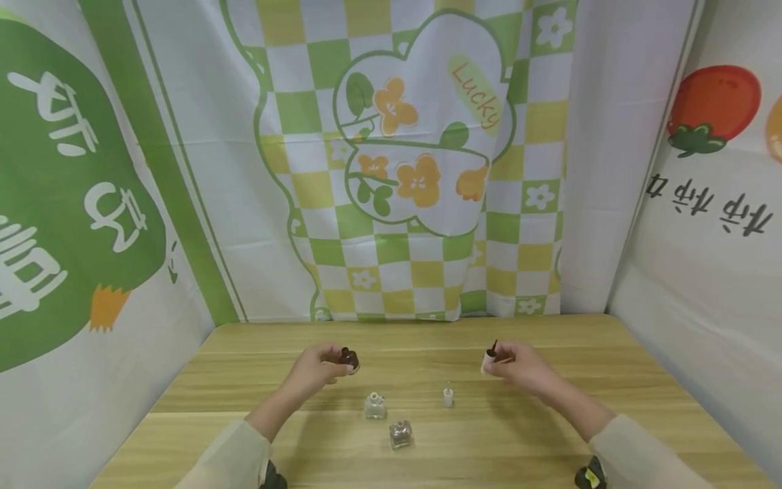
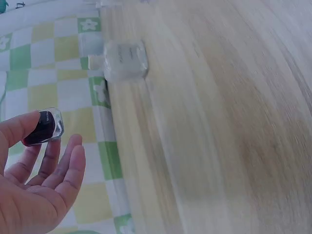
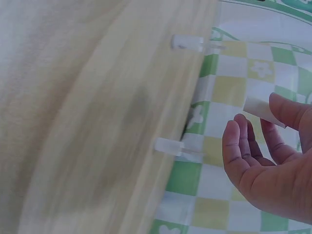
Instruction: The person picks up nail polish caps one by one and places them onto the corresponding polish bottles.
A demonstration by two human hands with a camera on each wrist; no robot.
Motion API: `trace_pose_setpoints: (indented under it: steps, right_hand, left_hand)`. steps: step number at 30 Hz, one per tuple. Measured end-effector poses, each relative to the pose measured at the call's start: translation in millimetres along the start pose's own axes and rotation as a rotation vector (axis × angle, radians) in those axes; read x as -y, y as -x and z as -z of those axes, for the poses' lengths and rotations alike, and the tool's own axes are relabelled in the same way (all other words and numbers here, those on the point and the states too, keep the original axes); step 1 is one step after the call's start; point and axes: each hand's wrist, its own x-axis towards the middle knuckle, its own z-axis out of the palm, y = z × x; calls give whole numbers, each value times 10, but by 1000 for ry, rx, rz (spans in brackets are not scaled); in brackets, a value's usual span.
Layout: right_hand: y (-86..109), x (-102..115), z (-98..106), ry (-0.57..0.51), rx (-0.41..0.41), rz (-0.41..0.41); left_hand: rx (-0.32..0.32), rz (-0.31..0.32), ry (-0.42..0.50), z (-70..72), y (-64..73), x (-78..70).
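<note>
Thumb and fingers of my left hand [image 1: 320,363] pinch a small uncapped nail polish bottle [image 1: 349,360], dark in colour, above the table. The left wrist view shows the same nail polish bottle [image 2: 46,127] with its clear glass base. On the right, my right hand [image 1: 519,365] holds a white nail polish cap [image 1: 488,360] with its dark brush pointing up. Between the hands, a clear uncapped bottle [image 1: 375,406] and a greyish-brown bottle [image 1: 400,435] stand on the table. A white brush cap [image 1: 449,396] stands brush-up to their right.
The wooden table [image 1: 275,441] ends at a checked green and yellow curtain [image 1: 391,272]. Printed cloth walls [image 1: 684,272] close off both sides. Two white caps stand in the right wrist view, the lower cap [image 3: 169,146] and the upper cap [image 3: 186,42].
</note>
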Motion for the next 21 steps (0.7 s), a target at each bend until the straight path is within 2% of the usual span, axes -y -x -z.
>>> trace_pose_setpoints:
  steps: [10,21]
  right_hand:
    - [45,157,27,-24,37,50]
    - [147,310,12,-77,97,73]
  left_hand:
    - [17,-21,75,-101,110,-225]
    - [165,-111,122,-277,217,-391]
